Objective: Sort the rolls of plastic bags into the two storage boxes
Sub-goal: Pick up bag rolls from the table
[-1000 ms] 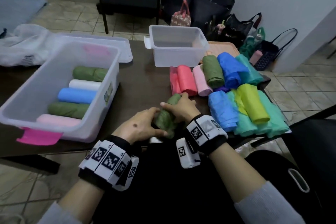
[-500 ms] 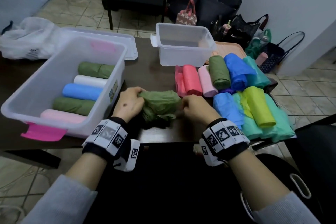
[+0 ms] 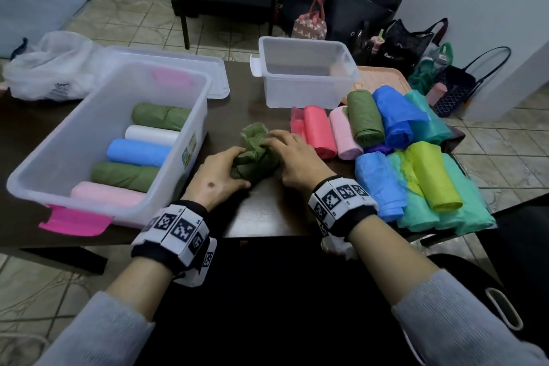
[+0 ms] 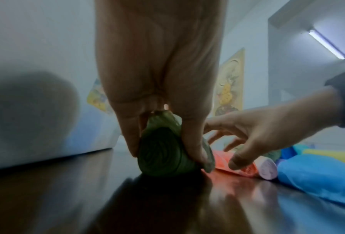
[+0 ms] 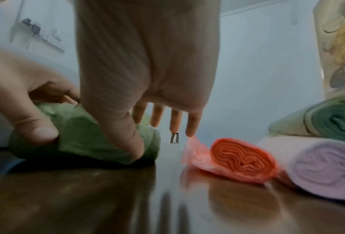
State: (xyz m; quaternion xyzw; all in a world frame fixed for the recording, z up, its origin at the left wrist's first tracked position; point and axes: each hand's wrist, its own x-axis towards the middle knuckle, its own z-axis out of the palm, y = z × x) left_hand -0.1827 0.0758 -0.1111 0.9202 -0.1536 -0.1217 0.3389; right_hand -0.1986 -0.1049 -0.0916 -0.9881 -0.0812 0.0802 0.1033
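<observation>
A loosely wound olive green roll (image 3: 255, 154) (image 4: 161, 159) (image 5: 83, 136) lies on the dark table (image 3: 255, 217) between the two boxes. My left hand (image 3: 240, 169) (image 4: 163, 139) grips its near end, thumb on one side and fingers on the other. My right hand (image 3: 285, 145) (image 5: 153, 136) rests on its far part, thumb pressing down and fingers nearly straight. The large clear box (image 3: 38, 175) on the left holds several rolls. The small clear box (image 3: 309, 92) at the back looks empty.
Unsorted rolls are piled on the right: red (image 3: 319, 131) (image 5: 241, 159), pink (image 3: 344, 134) (image 5: 324, 171), green, blue (image 3: 380, 184), yellow-green (image 3: 433, 178) and teal. A box lid (image 3: 184, 62) and a white plastic bag (image 3: 50, 68) lie behind the large box. A chair and bags stand beyond the table.
Both hands carried the green roll from the table's front edge to mid-table. Half a second ago it lay crosswise between them; now it points away and the right hand lies over it.
</observation>
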